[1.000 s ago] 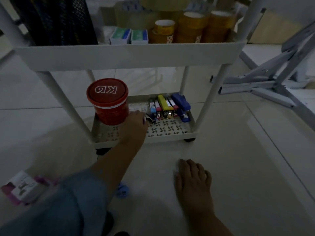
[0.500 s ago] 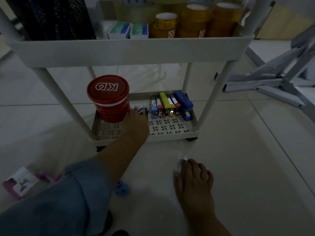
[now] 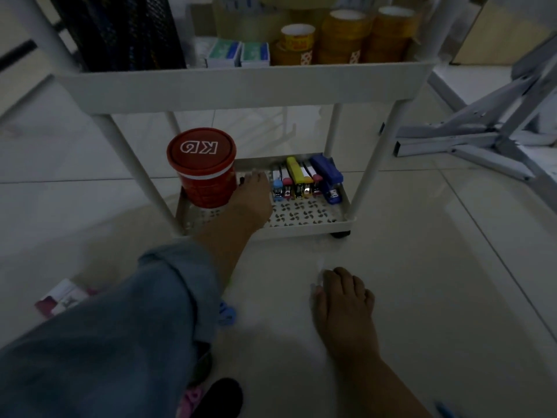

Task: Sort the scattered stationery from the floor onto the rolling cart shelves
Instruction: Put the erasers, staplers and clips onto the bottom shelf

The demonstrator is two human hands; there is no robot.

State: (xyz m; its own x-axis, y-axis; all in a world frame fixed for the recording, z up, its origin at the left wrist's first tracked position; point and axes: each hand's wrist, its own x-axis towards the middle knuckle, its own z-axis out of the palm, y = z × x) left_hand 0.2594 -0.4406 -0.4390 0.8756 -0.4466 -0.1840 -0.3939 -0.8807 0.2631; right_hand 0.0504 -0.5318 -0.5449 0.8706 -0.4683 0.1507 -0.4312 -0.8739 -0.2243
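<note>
My left hand [image 3: 251, 200] reaches into the bottom shelf [image 3: 304, 217] of the white rolling cart, between the red lidded tub [image 3: 203, 168] and a row of several small staplers [image 3: 301, 182]. Its fingertips lie on the shelf beside the leftmost stapler; what is under them is hidden. My right hand [image 3: 342, 300] rests palm down on the floor in front of the cart. Its fingertips touch a small white item [image 3: 320, 267]. On the floor by my left sleeve lie a blue clip [image 3: 226, 315] and a pink and white box [image 3: 61, 300].
The upper shelf [image 3: 241, 86] holds tape rolls [image 3: 343, 34], two small boxes [image 3: 238, 54] and a black mesh holder [image 3: 120, 31]. Grey folded metal legs [image 3: 482, 137] lie on the floor at the right. A blue pen tip [image 3: 446, 413] shows at the bottom edge.
My left hand has moved further into the bottom shelf, toward the tub and the stapler row; the small stapler it pinched is now hidden. My right hand stays on the floor.
</note>
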